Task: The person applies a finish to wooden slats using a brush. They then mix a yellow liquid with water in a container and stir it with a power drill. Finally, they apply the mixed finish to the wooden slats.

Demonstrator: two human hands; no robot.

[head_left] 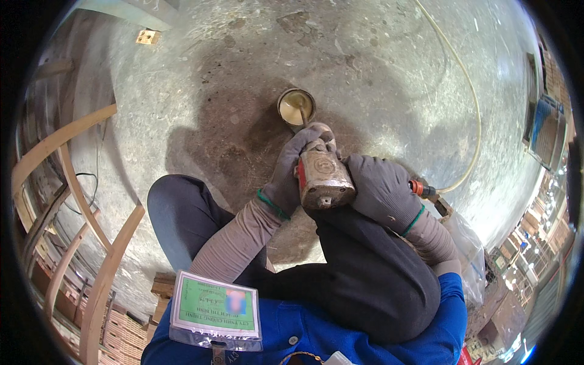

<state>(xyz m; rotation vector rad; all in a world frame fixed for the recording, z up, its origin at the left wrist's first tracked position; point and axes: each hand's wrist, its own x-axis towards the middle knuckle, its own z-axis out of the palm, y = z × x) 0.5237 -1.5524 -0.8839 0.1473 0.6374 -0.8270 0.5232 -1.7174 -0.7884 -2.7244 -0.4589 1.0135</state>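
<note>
Between my gloved hands is a worn metal air tool (326, 177), its rounded body scuffed and marked red on one side. My left hand (294, 161) curls around its front end, fingers closed. On the other side my right hand (380, 188) is closed around the tool's grip, which the glove mostly hides. A red and black hose coupling (422, 189) comes out beside the right wrist. Ahead of the left hand, a round can (280, 111) of cream-coloured liquid (293, 109) stands on the floor. A thin shaft (303, 114) reaches from the tool's front into the can.
A pale air hose (476, 109) curves over the stained concrete floor (201, 79) on the right. Curved wooden frame pieces (106, 274) stand at the left. A small wooden block (148, 37) lies far left. Clear plastic sheeting (468, 255) is beside my right elbow.
</note>
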